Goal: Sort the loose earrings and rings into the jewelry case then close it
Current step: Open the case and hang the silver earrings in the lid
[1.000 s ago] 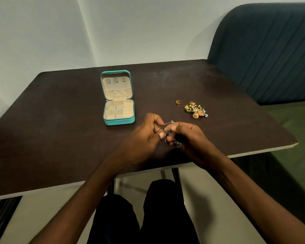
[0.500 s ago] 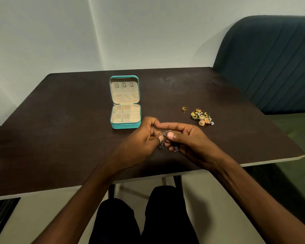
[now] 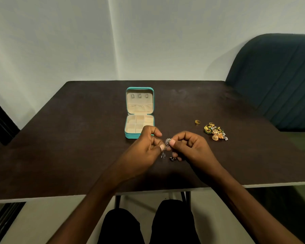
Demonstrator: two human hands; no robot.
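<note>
Two hands meet over the near middle of the table (image 3: 60, 138), both on one piece of silver-toned dangling jewellery (image 3: 167, 144). My left hand (image 3: 144, 152) pinches it between thumb and curled fingers; my right hand (image 3: 192, 148) pinches the same piece from the other side, thumb on top. Small dark beaded ends hang below the fingers, just above the tabletop; whether it is one earring or a tangled pair I cannot tell. Jewelry case (image 3: 139, 112), teal outside and cream inside, sits just beyond my left knuckles, lid standing open, divided tray facing up. My left hand hides the tray's near right corner; the compartments in view hold nothing I can make out. Loose pile of gold and green earrings (image 3: 215, 132) lies on the table to the right, near my right hand, apart from it. One small gold ring (image 3: 197, 122) lies just left of the pile. Dark blue chair back (image 3: 275, 81) stands at the far right corner, pale wall behind
</note>
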